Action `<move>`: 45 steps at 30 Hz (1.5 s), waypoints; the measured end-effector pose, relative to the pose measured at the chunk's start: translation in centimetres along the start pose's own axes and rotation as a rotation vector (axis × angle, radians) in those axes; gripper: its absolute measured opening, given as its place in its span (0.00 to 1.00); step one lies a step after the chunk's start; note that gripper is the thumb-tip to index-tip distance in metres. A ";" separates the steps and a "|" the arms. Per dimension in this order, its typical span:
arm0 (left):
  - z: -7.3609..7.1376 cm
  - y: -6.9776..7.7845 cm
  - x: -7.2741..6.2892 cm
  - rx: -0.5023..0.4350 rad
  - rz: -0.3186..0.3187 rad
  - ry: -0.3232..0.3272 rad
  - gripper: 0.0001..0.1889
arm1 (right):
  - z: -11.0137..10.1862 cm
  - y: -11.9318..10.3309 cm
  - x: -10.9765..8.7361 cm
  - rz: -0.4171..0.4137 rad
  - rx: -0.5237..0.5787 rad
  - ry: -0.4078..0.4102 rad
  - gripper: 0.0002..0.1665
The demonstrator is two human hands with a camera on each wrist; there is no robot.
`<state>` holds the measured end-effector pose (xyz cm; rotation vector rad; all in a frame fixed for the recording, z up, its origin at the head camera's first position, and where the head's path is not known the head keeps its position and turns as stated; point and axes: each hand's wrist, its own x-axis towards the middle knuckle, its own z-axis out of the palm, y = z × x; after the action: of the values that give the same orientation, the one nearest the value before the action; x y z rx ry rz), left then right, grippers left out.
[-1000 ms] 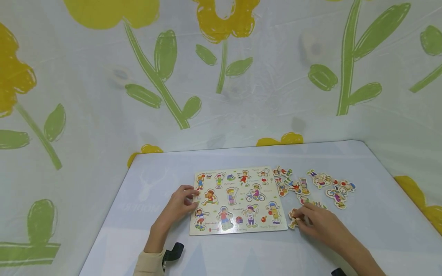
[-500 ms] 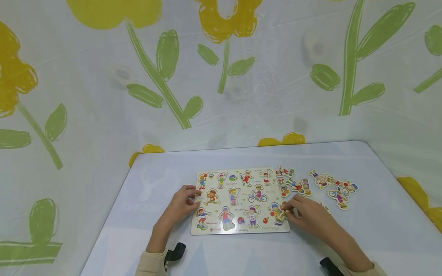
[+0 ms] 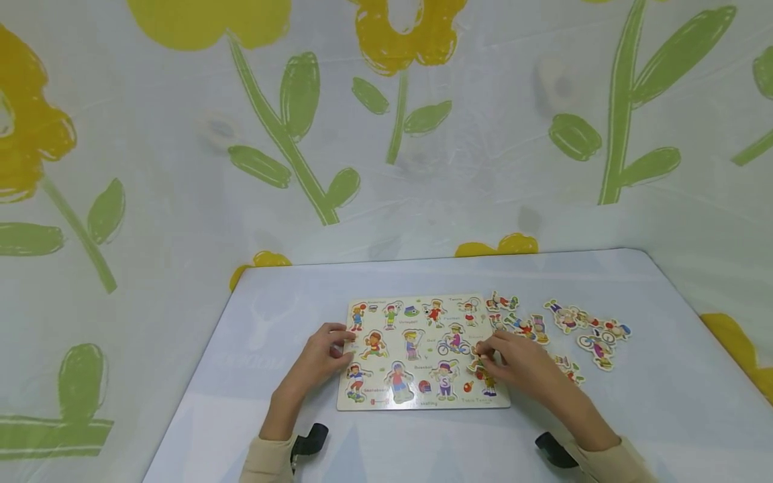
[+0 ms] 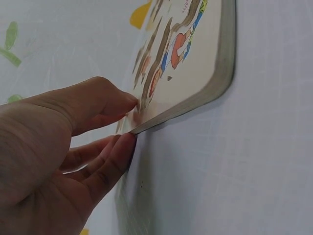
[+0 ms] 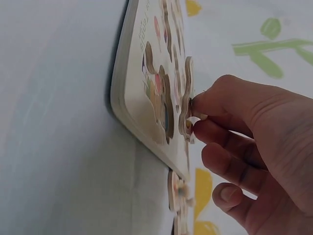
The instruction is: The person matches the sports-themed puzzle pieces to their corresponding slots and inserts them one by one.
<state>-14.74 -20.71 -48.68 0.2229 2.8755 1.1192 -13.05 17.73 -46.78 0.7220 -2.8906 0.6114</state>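
A wooden picture puzzle board [image 3: 394,349] with recessed cartoon figures in sports poses lies flat on the table. My left hand [image 3: 320,355] grips its left edge; in the left wrist view, the thumb [image 4: 110,100] lies on the face while fingers meet the side. Above the right part of the board, my right hand [image 3: 522,362] pinches a wooden figure-shaped puzzle piece [image 5: 187,98] between thumb and forefinger. That piece stands tilted near the lower right recess [image 5: 164,105], which shows its printed figure. The picture on the held piece is mostly hidden by the fingers.
Several loose figure pieces [image 3: 564,316] lie to the right of the board, some overlapping. A bicycle figure piece [image 3: 598,350] is among them, farther right. Another piece [image 3: 570,369] is partly behind the right hand. A flower-printed cloth [image 3: 459,188] hangs behind the table.
My right hand has picked up a puzzle piece from the table beside the board and carried it left and up over the board's right side. The left hand stays at the left edge.
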 end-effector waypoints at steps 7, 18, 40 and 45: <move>0.0 -0.2 0.1 -0.012 0.011 0.000 0.17 | 0.9 -0.6 1.6 0.001 0.014 -0.004 0.07; -0.1 -0.2 -0.1 -0.025 0.024 -0.004 0.17 | 1.8 -2.2 3.5 -0.021 0.007 -0.010 0.06; 0.1 -0.4 0.0 -0.016 0.032 -0.003 0.16 | 6.0 -8.5 8.5 -0.105 0.046 -0.040 0.06; 0.1 -0.5 -0.1 -0.018 0.028 -0.009 0.16 | 6.8 -9.5 9.2 -0.104 0.064 -0.056 0.06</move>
<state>-14.72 -21.02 -49.06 0.2681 2.8620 1.1456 -16.67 3.37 -47.89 0.9055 -2.8727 0.6850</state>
